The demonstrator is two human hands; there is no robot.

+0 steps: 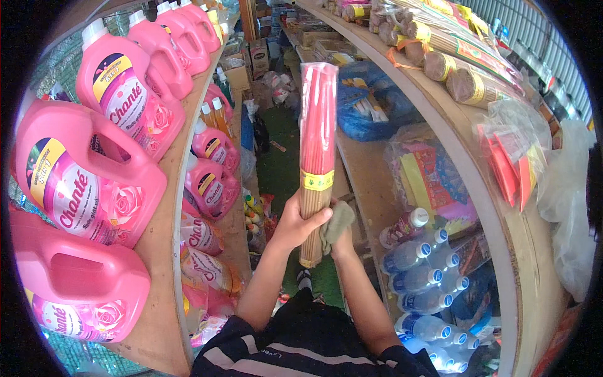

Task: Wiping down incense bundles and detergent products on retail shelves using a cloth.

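Note:
A tall bundle of incense sticks (318,141) stands nearly upright in front of me, in clear plastic with a yellow paper band. Its upper part is pink-red and its lower part brown. My left hand (295,225) is closed around the lower part, just below the band, thumb across the front. My right hand (343,244) grips a grey-green cloth (336,226) beside the bundle's lower right side. The cloth covers most of that hand's fingers, and it appears to touch the bundle.
Large pink detergent jugs (94,179) line the left shelf (164,276), with smaller bottles below. More incense bundles (471,85) and red packets (507,166) lie on the right shelf (524,270). Water bottles (419,279) and a blue plastic bag (370,119) sit lower right. A green-floored aisle (279,157) runs between.

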